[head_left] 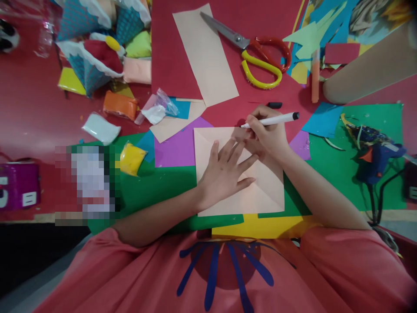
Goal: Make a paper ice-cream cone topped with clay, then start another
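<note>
My left hand [224, 169] lies flat with fingers spread on a pale peach sheet of paper [267, 191]. In my right hand [269, 132] is a white marker pen [278, 119] with a black end, pinched between thumb and fingers. Its tip points left, close to the sheet's upper edge; whether it touches the paper I cannot tell. Just beyond the hand lies a black pen cap [274, 105]. Large scissors [243, 42] with one red and one yellow handle rest above, their blades over a peach paper strip [208, 65].
At the right are a blue glue gun [378, 163] and a pale cardboard tube [368, 65]. Packets of coloured clay, such as an orange one [120, 105] and a yellow one [133, 158], lie left. Blue cone-shaped crafts [89, 65] stand at the upper left. Green paper [156, 187] lies underneath.
</note>
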